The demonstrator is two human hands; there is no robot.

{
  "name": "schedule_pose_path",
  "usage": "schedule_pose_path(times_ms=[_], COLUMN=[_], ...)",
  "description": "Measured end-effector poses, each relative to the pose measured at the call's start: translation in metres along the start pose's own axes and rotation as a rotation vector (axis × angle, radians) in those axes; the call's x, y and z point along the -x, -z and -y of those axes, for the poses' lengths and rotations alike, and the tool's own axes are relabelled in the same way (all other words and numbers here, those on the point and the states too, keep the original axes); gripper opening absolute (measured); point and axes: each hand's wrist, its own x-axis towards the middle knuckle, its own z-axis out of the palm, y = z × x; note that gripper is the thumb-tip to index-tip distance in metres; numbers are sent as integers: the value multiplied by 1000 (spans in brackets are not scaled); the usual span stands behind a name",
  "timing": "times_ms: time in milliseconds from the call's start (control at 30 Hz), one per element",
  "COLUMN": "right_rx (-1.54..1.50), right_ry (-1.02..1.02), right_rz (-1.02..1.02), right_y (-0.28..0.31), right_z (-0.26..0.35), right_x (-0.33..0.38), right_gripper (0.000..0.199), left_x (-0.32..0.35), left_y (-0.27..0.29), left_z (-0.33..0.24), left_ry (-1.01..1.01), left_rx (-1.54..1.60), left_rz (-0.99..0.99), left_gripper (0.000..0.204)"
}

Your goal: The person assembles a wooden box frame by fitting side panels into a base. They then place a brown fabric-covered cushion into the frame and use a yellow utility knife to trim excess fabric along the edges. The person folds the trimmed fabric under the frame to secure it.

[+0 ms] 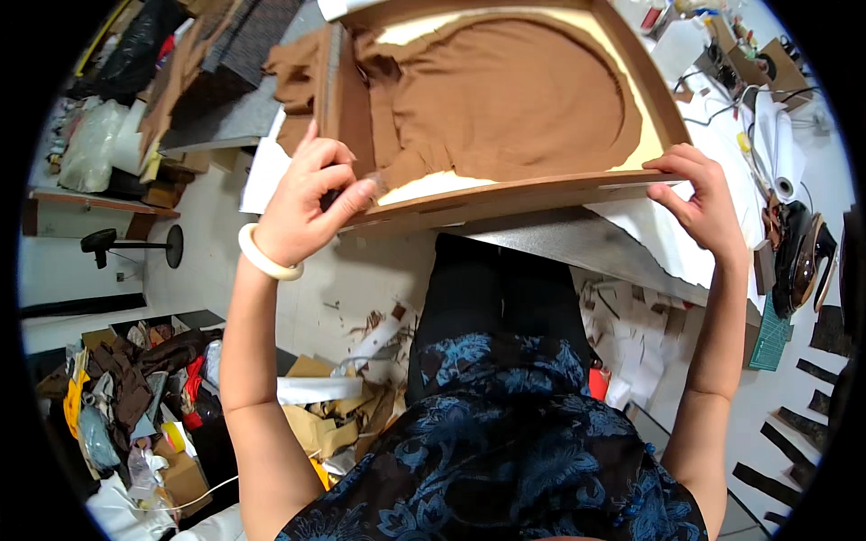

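2 hands point(307, 203) point(699, 194), fingers pinched shut on 1 cardboard tray point(505, 194) of 1 brown fabric point(505, 99)

Matt brown cloth point(505, 99) lies in a smooth cardboard-like frame point(532, 187); the bangle point(262, 255) looks glossy cream plastic.

A white tabletop point(722, 153) is carrying a brown board point(532, 185) overhanging its near edge, with brown cloth point(514, 99) lying on it. A white paper roll point(783, 149) and cables are lying near the right edge.
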Motion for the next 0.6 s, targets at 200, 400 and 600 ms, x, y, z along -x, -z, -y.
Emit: schedule_pose_path(times_ms=[200,400,600], right_rx=[161,-31,-414], right_ry=[65,681,604], right_rz=[-38,243,818], right_y=[9,-78,-176], right_z=[40,86,94], right_x=[-36,-162,-223], right_gripper=[30,12,16], left_x=[10,-12,-24], left_y=[16,39,34], left_z=[7,-3,5], left_ry=[13,55,77], left_rx=[206,43,114], left_rz=[107,388,403], left_gripper=[7,6,7])
